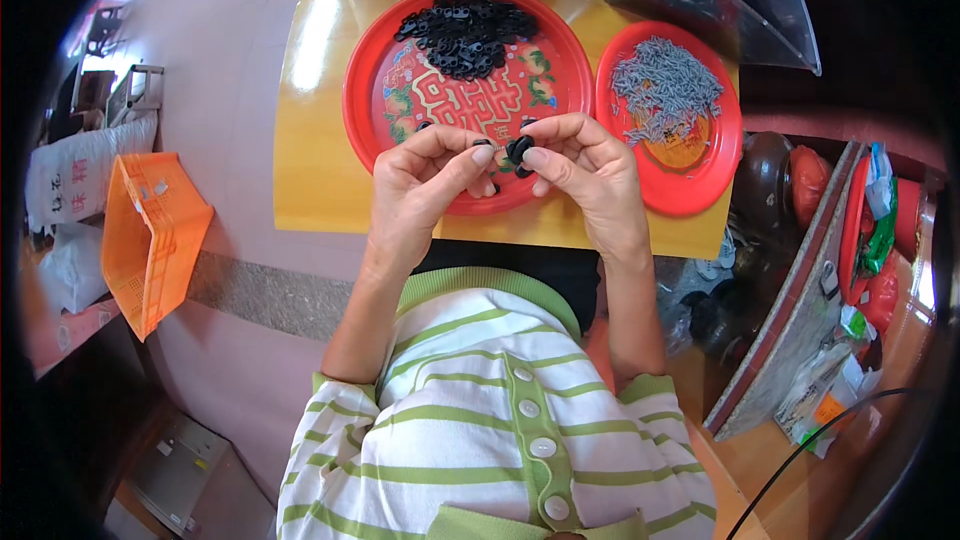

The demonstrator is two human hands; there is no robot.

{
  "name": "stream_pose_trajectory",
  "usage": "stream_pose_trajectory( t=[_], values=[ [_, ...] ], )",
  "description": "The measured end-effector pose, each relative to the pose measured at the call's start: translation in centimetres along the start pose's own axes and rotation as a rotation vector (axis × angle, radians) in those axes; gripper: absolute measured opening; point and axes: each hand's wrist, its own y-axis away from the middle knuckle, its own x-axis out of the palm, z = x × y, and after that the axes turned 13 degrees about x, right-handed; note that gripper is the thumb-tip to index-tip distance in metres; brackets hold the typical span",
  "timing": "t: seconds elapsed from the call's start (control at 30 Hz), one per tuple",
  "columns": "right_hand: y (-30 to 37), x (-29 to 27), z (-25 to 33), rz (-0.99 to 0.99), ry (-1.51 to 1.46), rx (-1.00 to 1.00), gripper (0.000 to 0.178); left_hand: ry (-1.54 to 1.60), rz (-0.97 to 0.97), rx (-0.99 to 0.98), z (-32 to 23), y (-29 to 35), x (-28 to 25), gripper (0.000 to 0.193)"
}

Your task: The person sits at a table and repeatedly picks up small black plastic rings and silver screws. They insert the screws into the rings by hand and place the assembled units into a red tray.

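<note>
Both hands are raised over the front part of a round red tray [358,110] with a printed pattern. My left hand [425,180] is closed in a pinch, a small black piece [482,142] showing at its fingertips. Thumb and fingers of my right hand [590,165] grip a small rounded black part [519,148]. The two sets of fingertips are close but apart. A heap of flat black parts with holes [470,35] lies toward the tray's far side. To its right, a smaller red plate [728,155] bears a pile of small grey screws [665,85].
Tray and plate rest on a yellow tabletop [310,180]. Clear plastic bins [770,0] with dark parts stand along the far edge. An orange crate [150,240] is at left beside a white sack [90,170]. Bags and a board [790,310] crowd the right.
</note>
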Motion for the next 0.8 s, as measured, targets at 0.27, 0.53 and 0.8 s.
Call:
stream_pose_trajectory(
  t=[0.27, 0.53, 0.8],
  values=[
    [1.2, -0.1, 0.4, -0.025, 0.112, -0.078, 0.018, -0.134, 0.061, 0.002, -0.6, 0.2, 1.0, 0.011],
    [1.7, -0.2, 0.3, -0.036, 0.126, -0.101, 0.018, -0.252, 0.097, 0.069, -0.7, 0.5, 1.3, 0.010],
    [1.5, -0.3, 0.0, -0.008, 0.090, -0.088, 0.019, -0.234, 0.090, 0.078, -0.5, 0.5, 1.4, 0.010]
  ],
)
